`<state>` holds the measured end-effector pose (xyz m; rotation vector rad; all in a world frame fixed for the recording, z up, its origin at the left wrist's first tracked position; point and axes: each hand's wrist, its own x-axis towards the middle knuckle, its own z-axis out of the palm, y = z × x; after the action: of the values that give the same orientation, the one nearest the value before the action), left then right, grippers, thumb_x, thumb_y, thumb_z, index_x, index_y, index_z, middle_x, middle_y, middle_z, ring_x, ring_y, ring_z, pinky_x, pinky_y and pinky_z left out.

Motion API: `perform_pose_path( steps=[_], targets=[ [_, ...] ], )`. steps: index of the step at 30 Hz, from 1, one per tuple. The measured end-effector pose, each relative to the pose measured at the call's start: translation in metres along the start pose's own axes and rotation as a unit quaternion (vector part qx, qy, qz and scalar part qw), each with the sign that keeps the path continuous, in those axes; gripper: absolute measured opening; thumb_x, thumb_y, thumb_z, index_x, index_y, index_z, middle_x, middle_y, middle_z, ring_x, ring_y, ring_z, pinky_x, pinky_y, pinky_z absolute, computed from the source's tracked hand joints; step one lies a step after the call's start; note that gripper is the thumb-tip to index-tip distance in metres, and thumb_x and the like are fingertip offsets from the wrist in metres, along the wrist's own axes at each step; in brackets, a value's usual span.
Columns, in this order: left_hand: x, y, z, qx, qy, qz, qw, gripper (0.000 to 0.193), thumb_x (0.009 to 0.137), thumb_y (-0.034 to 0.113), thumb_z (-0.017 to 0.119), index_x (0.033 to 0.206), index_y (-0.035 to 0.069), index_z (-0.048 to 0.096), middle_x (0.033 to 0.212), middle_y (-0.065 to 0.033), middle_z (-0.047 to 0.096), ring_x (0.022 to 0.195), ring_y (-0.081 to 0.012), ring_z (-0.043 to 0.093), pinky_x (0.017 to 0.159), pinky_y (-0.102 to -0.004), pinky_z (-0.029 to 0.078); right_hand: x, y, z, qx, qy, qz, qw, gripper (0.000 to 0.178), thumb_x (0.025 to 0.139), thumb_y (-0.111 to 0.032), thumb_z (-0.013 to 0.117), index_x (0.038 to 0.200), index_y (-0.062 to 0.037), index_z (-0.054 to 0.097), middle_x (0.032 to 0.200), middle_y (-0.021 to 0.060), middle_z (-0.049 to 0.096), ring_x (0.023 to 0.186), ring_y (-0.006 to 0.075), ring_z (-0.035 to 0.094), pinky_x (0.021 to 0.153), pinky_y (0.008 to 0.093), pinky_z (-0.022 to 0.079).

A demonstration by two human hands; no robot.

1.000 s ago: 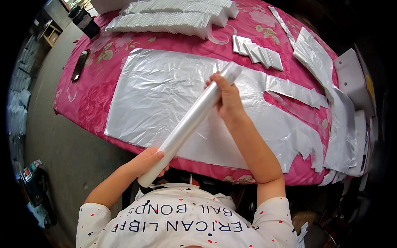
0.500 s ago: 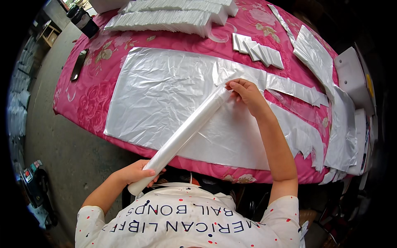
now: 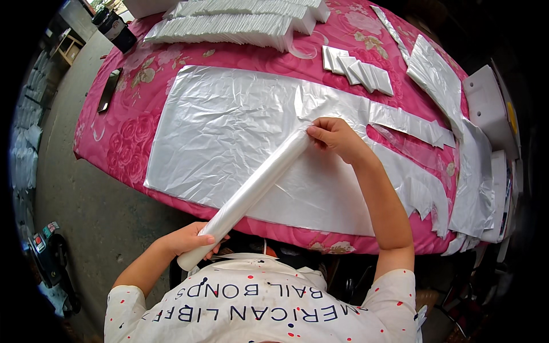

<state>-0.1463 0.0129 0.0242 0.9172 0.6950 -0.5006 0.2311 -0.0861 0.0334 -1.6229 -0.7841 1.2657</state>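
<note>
A long, flattened roll of white plastic film slants across my front, from near my shirt up to the middle of the table. My left hand is wrapped round its lower end. At the upper end, my right hand pinches the roll's edge between thumb and bent fingers. Beneath the roll lies a flat stack of crinkled white plastic bags, with handle-like strips and a cut-out at its right end.
Folded white packets lie beyond the stack. Long rows of folded plastic stand at the back, near a dark cup. A phone rests at left. More plastic sheets and a white bin are at right. Pink flowered cloth covers the table.
My right hand has moved slightly nearer to me and left, drawing the roll's upper end down a little. The left hand keeps its hold.
</note>
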Motion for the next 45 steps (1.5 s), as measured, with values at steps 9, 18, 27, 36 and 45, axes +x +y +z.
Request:
perform_pose_path(
  steps=[9,18,27,36,45],
  targets=[
    [-0.018,-0.021,-0.037,0.005,-0.055,-0.055,0.997,0.063,0.069,0.031,0.076,0.116,-0.002,0.05,0.083,-0.0081,0.062,0.074,-0.0143,0.061,0.067,-0.0266,0.051,0.005,0.034,-0.105,-0.119,0.33,-0.099,0.931,0.019,0.086,-0.018,0.058,0.087,0.0,0.063,0.063,0.0008,0.056,0.056,0.0073,0.051,0.051,0.0237,0.041],
    [-0.042,0.012,-0.06,0.198,-0.077,-0.107,0.971,0.044,0.074,0.011,0.072,0.112,0.0,0.054,0.095,-0.0053,0.064,0.087,-0.0122,0.059,0.078,-0.0263,0.048,-0.029,0.06,-0.175,-0.192,0.411,-0.107,0.885,0.021,0.089,-0.02,0.054,0.087,-0.0005,0.062,0.064,0.0,0.055,0.056,0.0075,0.049,0.053,0.0244,0.041],
    [0.045,0.147,0.024,0.701,0.113,0.226,0.667,0.043,0.064,0.022,0.074,0.102,0.008,0.06,0.089,-0.0121,0.063,0.083,-0.0302,0.061,0.073,-0.0383,0.047,0.016,0.027,-0.089,-0.15,0.28,-0.157,0.935,0.019,0.089,-0.018,0.055,0.087,-0.0006,0.061,0.065,0.0018,0.054,0.059,0.0084,0.049,0.057,0.0235,0.04],
    [0.103,0.101,0.051,0.636,0.044,0.582,0.505,0.039,0.077,0.027,0.065,0.107,0.004,0.057,0.107,-0.0102,0.058,0.097,-0.0266,0.057,0.09,-0.039,0.044,0.029,0.02,-0.07,-0.186,0.213,-0.105,0.953,0.021,0.088,-0.02,0.054,0.083,-0.0006,0.059,0.062,0.0026,0.053,0.057,0.0097,0.048,0.056,0.0265,0.04],
    [0.106,0.074,0.062,0.74,0.041,0.419,0.524,0.085,0.079,0.058,0.046,0.134,-0.004,0.031,0.143,-0.0202,0.027,0.133,-0.0322,0.026,0.109,-0.0445,0.018,0.028,0.005,-0.075,-0.217,0.29,-0.076,0.929,0.025,0.087,-0.022,0.056,0.1,-0.0009,0.059,0.086,0.0095,0.06,0.07,0.0162,0.057,0.064,0.0289,0.045]
  ],
)
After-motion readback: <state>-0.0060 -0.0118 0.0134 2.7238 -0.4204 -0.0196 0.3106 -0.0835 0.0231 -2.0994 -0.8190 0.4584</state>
